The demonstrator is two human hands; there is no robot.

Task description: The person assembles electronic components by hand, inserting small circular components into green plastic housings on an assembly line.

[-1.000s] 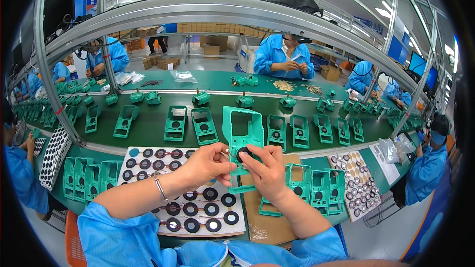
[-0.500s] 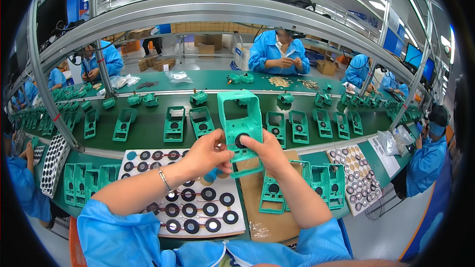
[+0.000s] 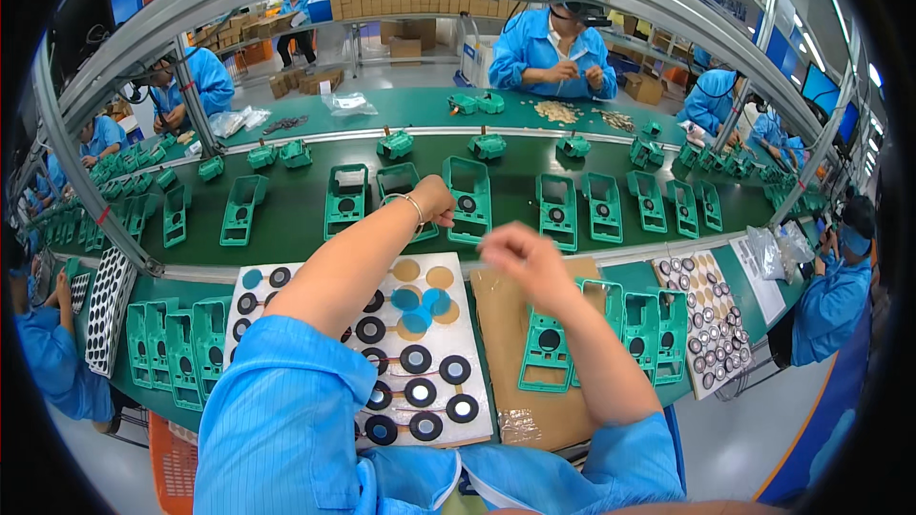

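Note:
A green plastic housing (image 3: 468, 215) with a round black speaker in it lies on the dark green belt, in line with other housings. My left hand (image 3: 429, 202) reaches out to its left edge, fingers closed on the rim; the fingertips are partly hidden. My right hand (image 3: 527, 262) hangs apart from the housing, nearer to me over the cardboard. Motion blurs it; its fingers look loosely bent and apart, with nothing seen in them. Below my left forearm is a white foam sheet (image 3: 482, 343) bearing round black speakers (image 3: 416, 359) with wires and blue discs (image 3: 420, 318).
More green housings (image 3: 181, 353) stand at the left, and others (image 3: 548, 348) on the cardboard (image 3: 515, 410) at the right. A tray (image 3: 701, 324) of small round parts lies beyond. Metal posts (image 3: 114, 229) frame the belt. Co-workers (image 3: 553, 52) sit across and at both sides.
The housing I held up in both hands now lies on the belt. My left hand has moved forward with it; my right hand has let go and drawn aside to the right.

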